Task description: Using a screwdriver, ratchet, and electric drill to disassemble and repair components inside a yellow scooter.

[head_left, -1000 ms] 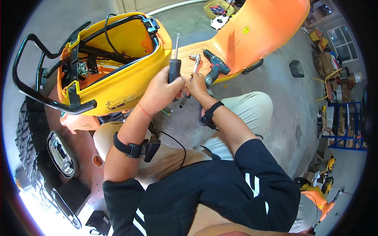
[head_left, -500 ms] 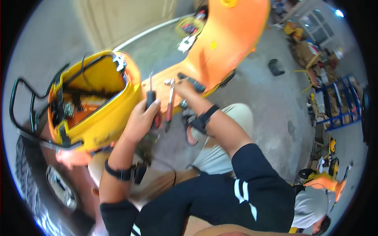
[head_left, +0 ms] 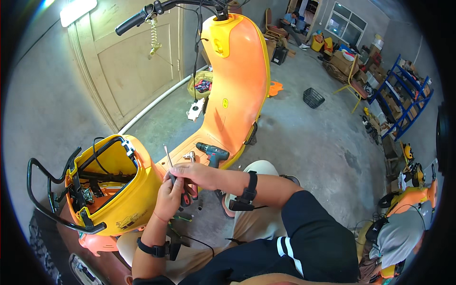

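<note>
My left hand (head_left: 167, 195) is closed around a screwdriver (head_left: 167, 156), its metal shaft pointing up and away from me. My right hand (head_left: 197, 175) meets it, with thumb and fingers closed at the top of the handle. A red and black grip (head_left: 185, 199) shows below the hands; whether it belongs to another tool is unclear. Just beyond my right hand, the chrome head of a ratchet wrench (head_left: 190, 156) shows, partly covered by that hand. A cordless drill (head_left: 213, 153) lies on the footboard (head_left: 183, 148) of an orange and yellow scooter (head_left: 242, 80).
At left stands the scooter's yellow seat body (head_left: 118, 202), open on top, with a black rail (head_left: 35, 190). A black basket (head_left: 313, 98) sits on the floor. A blue shelf (head_left: 403, 95) holds goods at right. Other people are at the far back and lower right.
My right hand has come from beside the drill and ratchet wrench to the screwdriver in my left hand. The view has tilted up, showing the handlebar and far room.
</note>
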Tool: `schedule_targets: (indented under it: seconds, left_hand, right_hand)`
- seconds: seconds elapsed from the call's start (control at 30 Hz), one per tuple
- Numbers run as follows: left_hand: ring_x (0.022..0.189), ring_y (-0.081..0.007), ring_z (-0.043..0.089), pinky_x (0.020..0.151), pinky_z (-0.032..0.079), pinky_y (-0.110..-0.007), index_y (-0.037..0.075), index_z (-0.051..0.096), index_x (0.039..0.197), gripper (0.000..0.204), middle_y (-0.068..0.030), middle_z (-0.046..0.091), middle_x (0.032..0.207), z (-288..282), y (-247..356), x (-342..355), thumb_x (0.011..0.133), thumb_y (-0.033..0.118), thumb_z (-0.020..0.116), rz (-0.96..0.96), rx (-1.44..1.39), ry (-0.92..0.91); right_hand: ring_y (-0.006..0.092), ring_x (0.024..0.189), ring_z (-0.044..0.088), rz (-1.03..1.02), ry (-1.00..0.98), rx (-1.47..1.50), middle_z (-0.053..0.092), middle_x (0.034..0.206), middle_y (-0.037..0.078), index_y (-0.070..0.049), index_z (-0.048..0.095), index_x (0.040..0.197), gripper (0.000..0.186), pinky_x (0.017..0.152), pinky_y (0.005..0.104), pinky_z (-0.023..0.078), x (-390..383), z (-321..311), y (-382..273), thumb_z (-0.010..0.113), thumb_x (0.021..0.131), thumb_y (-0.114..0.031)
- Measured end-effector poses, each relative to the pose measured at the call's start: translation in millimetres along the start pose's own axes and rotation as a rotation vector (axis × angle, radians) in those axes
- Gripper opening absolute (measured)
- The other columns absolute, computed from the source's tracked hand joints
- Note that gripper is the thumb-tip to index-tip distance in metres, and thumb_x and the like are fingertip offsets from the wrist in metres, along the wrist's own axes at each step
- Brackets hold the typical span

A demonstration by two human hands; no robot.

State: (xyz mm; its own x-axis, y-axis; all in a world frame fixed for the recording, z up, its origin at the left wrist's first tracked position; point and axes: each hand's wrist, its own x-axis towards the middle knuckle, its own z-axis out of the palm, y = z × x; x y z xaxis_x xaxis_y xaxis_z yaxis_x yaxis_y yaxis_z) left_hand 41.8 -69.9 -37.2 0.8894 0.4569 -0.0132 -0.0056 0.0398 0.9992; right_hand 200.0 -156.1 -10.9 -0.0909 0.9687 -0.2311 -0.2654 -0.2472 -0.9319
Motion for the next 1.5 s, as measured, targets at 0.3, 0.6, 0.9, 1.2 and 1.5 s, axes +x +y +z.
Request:
schedule_targets:
  seconds: [0.3,0.6,0.9,1.2,1.5]
  left_hand:
    - [0.076,-0.0150,0.061,0.067,0.049,-0.027,-0.003,0.055,0.121,0.028,-0.0100,0.062,0.098,-9,11,-6,0.104,0.018,0.048,-0.383,-0.529,0.128]
    - [0.106,-0.0195,0.060,0.098,0.050,-0.034,0.003,0.056,0.121,0.031,-0.0080,0.060,0.115,10,19,-1,0.094,-0.010,0.053,-0.139,-0.694,0.027]
    - [0.100,-0.0147,0.065,0.088,0.056,-0.029,0.013,0.059,0.117,0.020,-0.0029,0.064,0.109,0,25,5,0.099,0.011,0.066,0.244,-0.693,0.218]
    - [0.110,-0.0219,0.062,0.106,0.047,-0.040,0.013,0.062,0.119,0.021,-0.0051,0.065,0.113,-1,22,7,0.100,0.004,0.062,0.315,-0.817,0.290]
    - [0.116,-0.0201,0.063,0.107,0.050,-0.039,0.013,0.062,0.118,0.017,-0.0035,0.066,0.114,-4,22,4,0.102,0.012,0.060,0.367,-0.934,0.192]
  right_hand:
    - [0.0138,0.077,0.065,-0.267,0.144,0.163,0.064,0.088,0.006,-0.003,0.056,0.114,0.044,0.074,0.0297,0.056,-19,-40,-27,0.049,0.106,-0.046]
    - [0.0060,0.071,0.058,-0.071,0.173,-0.348,0.062,0.087,0.002,-0.003,0.053,0.132,0.038,0.054,0.0231,0.046,-51,-45,-41,0.057,0.104,-0.030]
    - [0.0105,0.084,0.070,-0.534,0.037,-0.790,0.064,0.099,0.005,-0.004,0.052,0.128,0.035,0.077,0.0303,0.052,-64,-44,-37,0.064,0.099,-0.018]
    - [0.0163,0.076,0.074,-0.578,0.065,-0.855,0.063,0.096,0.008,0.000,0.054,0.129,0.031,0.071,0.0292,0.055,-55,-24,-35,0.059,0.100,-0.010]
    - [0.0276,0.095,0.065,-0.552,0.140,-0.964,0.072,0.092,0.008,0.001,0.058,0.127,0.035,0.089,0.0355,0.049,-54,-10,-37,0.065,0.096,-0.016]
